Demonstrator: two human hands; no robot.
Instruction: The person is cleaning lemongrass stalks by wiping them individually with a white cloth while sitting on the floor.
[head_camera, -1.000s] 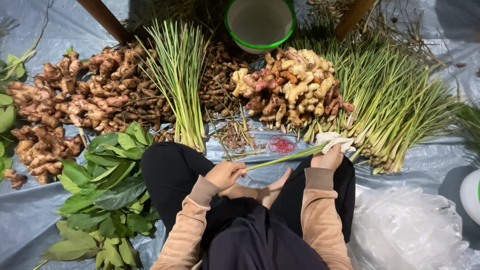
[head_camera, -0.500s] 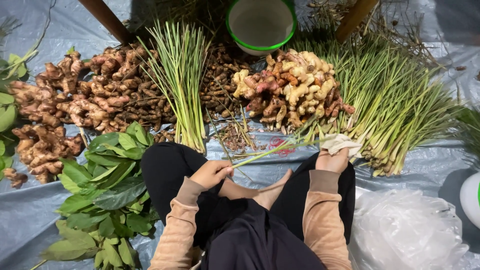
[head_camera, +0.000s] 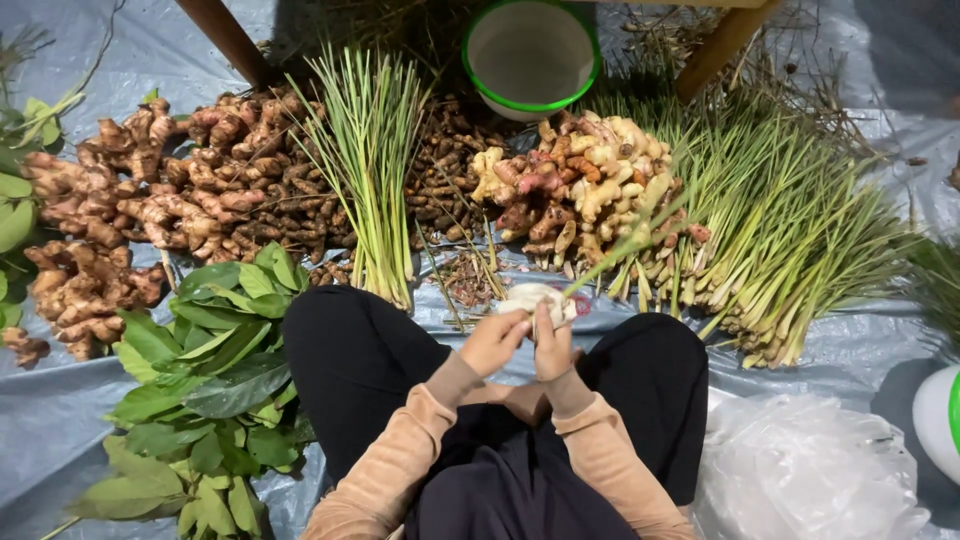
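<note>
Lemongrass stalk (head_camera: 625, 250): you are pinching its pale base with both hands over your lap, left hand (head_camera: 493, 340) and right hand (head_camera: 552, 345) touching. Its long axis is running toward 2 o'clock, tip reaching over the ginger pile (head_camera: 575, 185).

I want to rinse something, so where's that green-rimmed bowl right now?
In the head view the green-rimmed bowl sits at the top centre, on the far side of the produce, just behind the pale ginger pile and right of the upright lemongrass bundle.
</note>
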